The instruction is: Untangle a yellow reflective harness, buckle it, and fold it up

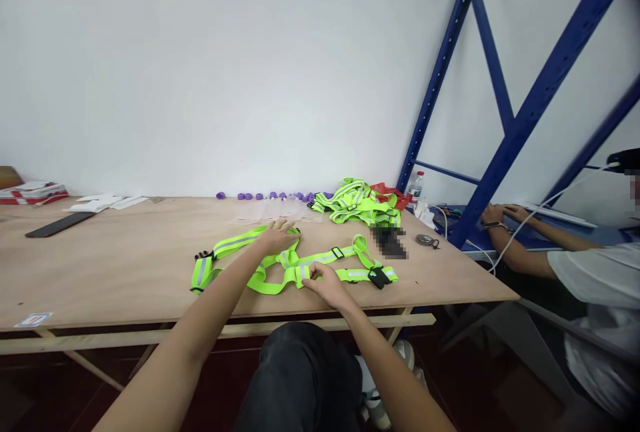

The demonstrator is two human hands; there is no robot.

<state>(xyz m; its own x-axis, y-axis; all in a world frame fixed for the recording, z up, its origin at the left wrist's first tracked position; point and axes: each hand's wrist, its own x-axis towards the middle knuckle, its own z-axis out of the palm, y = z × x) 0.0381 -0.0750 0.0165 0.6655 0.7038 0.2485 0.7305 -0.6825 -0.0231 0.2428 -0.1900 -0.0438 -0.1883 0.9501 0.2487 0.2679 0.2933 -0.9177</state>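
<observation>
A neon yellow reflective strap vest (pixel 295 262) with grey bands and black buckles lies spread on the plywood table (pixel 125 265). My left hand (pixel 277 237) rests on its upper strap, fingers stretched flat. My right hand (pixel 325 282) pinches a lower strap near the table's front edge. A pile of similar folded vests (pixel 357 202) lies behind, near the wall.
Purple caps (pixel 280 196) line the wall, with clear plastic bags (pixel 275 211) in front. A dark flat bar (pixel 60 224) and papers (pixel 103 202) lie at left. A blue rack frame (pixel 505 125), a bottle (pixel 415 187) and a seated person (pixel 590 272) are at right.
</observation>
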